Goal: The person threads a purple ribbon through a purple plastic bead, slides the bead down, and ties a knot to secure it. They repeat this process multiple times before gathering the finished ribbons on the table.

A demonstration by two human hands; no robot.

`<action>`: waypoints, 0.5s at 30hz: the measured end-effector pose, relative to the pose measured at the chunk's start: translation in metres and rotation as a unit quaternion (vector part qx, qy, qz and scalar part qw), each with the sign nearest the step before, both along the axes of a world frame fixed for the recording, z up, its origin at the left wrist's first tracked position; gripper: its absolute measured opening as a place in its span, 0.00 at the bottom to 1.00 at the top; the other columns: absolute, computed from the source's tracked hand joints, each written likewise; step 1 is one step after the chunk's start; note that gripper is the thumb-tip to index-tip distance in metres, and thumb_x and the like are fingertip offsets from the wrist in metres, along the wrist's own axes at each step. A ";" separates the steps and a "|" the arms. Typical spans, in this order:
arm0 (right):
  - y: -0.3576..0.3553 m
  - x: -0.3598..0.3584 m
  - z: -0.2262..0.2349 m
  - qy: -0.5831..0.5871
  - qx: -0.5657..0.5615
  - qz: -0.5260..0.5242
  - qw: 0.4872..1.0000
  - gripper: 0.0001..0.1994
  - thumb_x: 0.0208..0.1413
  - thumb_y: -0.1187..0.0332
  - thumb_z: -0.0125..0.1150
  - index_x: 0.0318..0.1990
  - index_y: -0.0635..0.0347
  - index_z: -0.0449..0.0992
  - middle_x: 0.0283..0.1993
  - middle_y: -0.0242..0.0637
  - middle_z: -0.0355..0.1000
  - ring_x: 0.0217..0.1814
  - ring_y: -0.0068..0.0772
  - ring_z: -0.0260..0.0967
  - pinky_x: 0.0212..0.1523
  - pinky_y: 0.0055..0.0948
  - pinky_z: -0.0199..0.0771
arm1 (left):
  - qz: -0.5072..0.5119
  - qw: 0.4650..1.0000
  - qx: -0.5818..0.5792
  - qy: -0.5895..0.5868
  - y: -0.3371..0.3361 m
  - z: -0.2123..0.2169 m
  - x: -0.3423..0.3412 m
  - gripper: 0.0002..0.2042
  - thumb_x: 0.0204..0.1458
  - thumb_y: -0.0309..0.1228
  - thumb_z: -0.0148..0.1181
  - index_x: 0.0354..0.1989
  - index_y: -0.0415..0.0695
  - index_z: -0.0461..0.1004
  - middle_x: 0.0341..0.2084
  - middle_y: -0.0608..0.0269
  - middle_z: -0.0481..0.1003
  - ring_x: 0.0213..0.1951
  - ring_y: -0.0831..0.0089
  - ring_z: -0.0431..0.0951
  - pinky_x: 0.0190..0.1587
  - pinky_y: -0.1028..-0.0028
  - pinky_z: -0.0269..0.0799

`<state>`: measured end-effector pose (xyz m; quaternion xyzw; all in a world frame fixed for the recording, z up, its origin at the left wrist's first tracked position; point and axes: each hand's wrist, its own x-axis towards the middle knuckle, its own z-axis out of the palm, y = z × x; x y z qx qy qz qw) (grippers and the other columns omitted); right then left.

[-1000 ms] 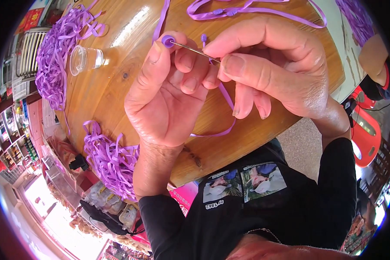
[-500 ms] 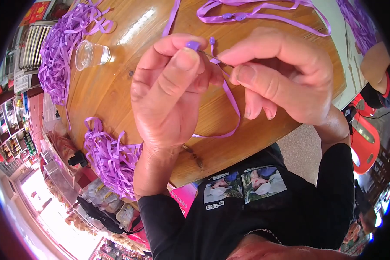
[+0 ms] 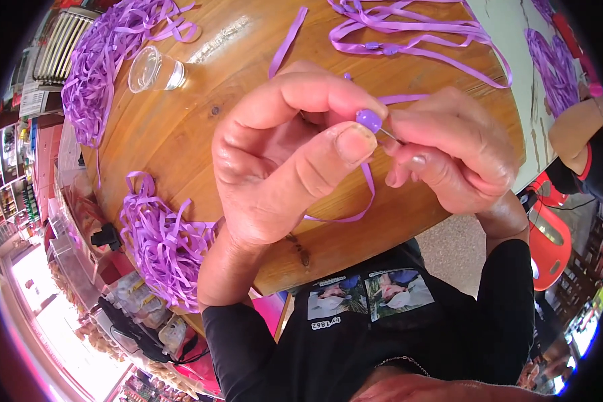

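Between its thumb and index finger, my left hand (image 3: 275, 157) pinches a small purple plastic bead-like piece (image 3: 368, 120). My right hand (image 3: 459, 151) is close beside it, fingers closed around a thin metal needle-like rod (image 3: 390, 137). The rod's visible end points at the purple piece; whether its tip is inside cannot be made out. A flat purple ribbon (image 3: 367, 191) curves across the table below the hands, partly hidden behind them. Another length of purple ribbon (image 3: 289, 40) lies beyond my left hand.
The wooden table (image 3: 181, 147) carries a clear plastic cup (image 3: 155, 70). Purple ribbon heaps (image 3: 114, 53) lie at the far left, with another pile (image 3: 164, 241) near my left forearm. Looped ribbons (image 3: 415, 47) with small purple fittings lie far right. Another person's arm (image 3: 586, 127) shows at the right.
Both hands have moved right and slightly down in the picture, and closer together. The purple piece has turned, showing a rounded face, and less of the rod is visible.
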<state>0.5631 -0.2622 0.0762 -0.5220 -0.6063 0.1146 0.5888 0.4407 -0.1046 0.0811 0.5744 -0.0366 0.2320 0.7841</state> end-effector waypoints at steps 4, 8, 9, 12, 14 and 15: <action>-0.001 -0.002 0.001 0.079 -0.013 0.017 0.997 0.11 0.56 0.82 0.53 0.47 0.70 0.72 0.37 0.47 0.70 0.24 0.24 0.71 0.22 0.17 0.70 | 0.033 0.982 0.182 -0.032 0.008 -0.001 0.000 0.09 0.51 0.21 0.58 0.40 0.32 0.73 0.32 0.54 0.72 0.29 0.74 0.70 0.32 0.72 0.74; -0.002 -0.003 0.003 0.120 -0.027 0.017 0.992 0.10 0.55 0.84 0.54 0.46 0.70 0.72 0.38 0.47 0.69 0.24 0.24 0.71 0.22 0.17 0.71 | 0.032 0.987 0.159 -0.019 0.003 0.001 0.000 0.08 0.51 0.20 0.59 0.39 0.32 0.73 0.33 0.55 0.72 0.29 0.74 0.71 0.33 0.73 0.74; -0.002 -0.002 0.002 0.115 -0.034 0.011 0.993 0.11 0.55 0.84 0.53 0.46 0.70 0.72 0.37 0.46 0.69 0.25 0.24 0.71 0.22 0.17 0.70 | 0.039 0.994 0.100 -0.001 -0.002 0.000 0.001 0.08 0.51 0.21 0.59 0.39 0.33 0.73 0.33 0.56 0.73 0.28 0.75 0.71 0.33 0.73 0.74; -0.001 -0.002 0.002 0.122 -0.045 -0.004 0.992 0.11 0.55 0.85 0.53 0.46 0.70 0.72 0.37 0.44 0.69 0.26 0.23 0.70 0.23 0.16 0.68 | 0.051 0.998 0.011 0.029 -0.011 -0.003 0.003 0.09 0.52 0.22 0.60 0.40 0.33 0.73 0.33 0.58 0.73 0.27 0.76 0.70 0.33 0.74 0.73; 0.000 -0.004 0.002 0.133 -0.050 -0.016 0.990 0.11 0.55 0.85 0.53 0.46 0.70 0.72 0.37 0.43 0.69 0.27 0.22 0.70 0.23 0.15 0.67 | 0.056 0.997 -0.022 0.040 -0.013 -0.005 0.002 0.08 0.52 0.22 0.60 0.41 0.34 0.73 0.33 0.59 0.73 0.27 0.77 0.70 0.33 0.74 0.73; 0.000 -0.007 0.003 0.175 -0.053 -0.023 0.983 0.12 0.56 0.84 0.53 0.47 0.69 0.72 0.37 0.41 0.69 0.27 0.21 0.69 0.23 0.15 0.66 | 0.056 0.997 -0.016 0.046 -0.013 -0.007 0.002 0.08 0.53 0.21 0.59 0.41 0.34 0.73 0.33 0.59 0.73 0.27 0.77 0.71 0.33 0.74 0.72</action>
